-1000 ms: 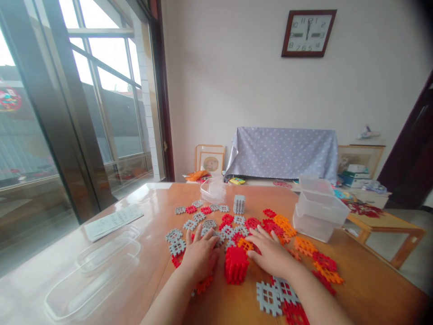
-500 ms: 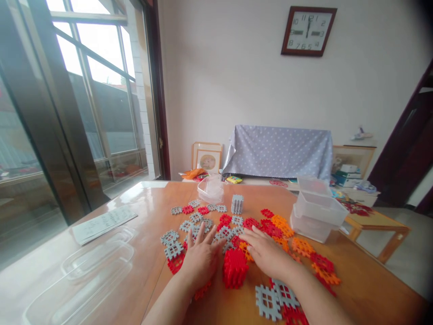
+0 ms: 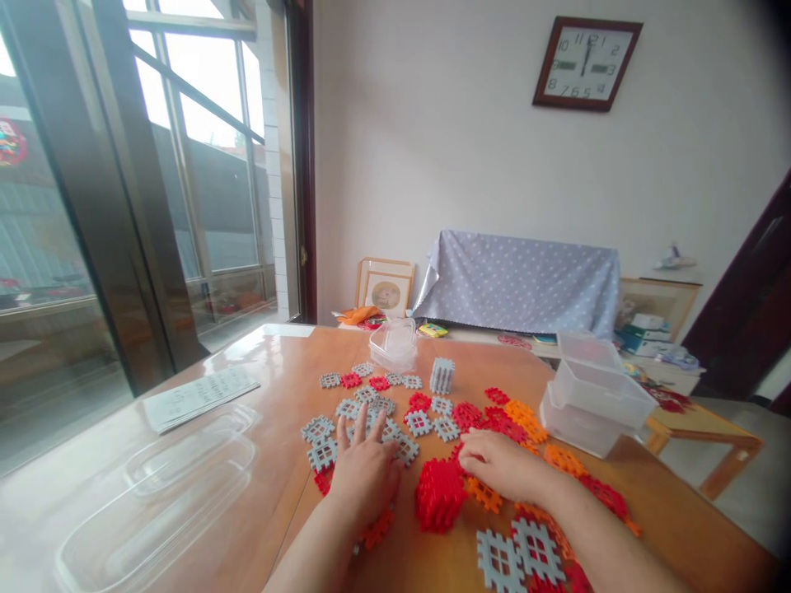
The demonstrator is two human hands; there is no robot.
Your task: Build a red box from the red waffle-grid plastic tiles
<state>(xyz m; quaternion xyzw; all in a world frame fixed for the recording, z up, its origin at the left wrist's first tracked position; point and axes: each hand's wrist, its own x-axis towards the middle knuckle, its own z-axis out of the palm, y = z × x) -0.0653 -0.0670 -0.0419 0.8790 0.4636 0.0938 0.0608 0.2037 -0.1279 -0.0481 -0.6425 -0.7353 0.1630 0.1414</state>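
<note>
My left hand point(image 3: 364, 473) lies palm down over grey waffle-shaped building pieces point(image 3: 404, 449), its fingers spread. Red and orange pieces show partly beneath and beside it. To its right stands a stack of red building pieces point(image 3: 440, 494). Just past this stack, my right hand point(image 3: 498, 459) has its fingers curled together at a red building piece point(image 3: 456, 453); most of that grip is hidden. An orange piece point(image 3: 484, 494) lies below the right hand. Two large grey pieces point(image 3: 519, 556) lie nearer me, by the right forearm.
A grey stack point(image 3: 442, 375) stands farther back, near a clear container point(image 3: 394, 346). Stacked clear boxes point(image 3: 593, 403) are at the right, with orange pieces point(image 3: 525, 420) beside them. Clear lids point(image 3: 166, 502) and a paper sheet point(image 3: 201, 398) lie at the left.
My right hand has drawn its fingers in and dipped slightly, uncovering grey pieces in the middle. My left hand stays spread in nearly the same place. The view has turned slightly left.
</note>
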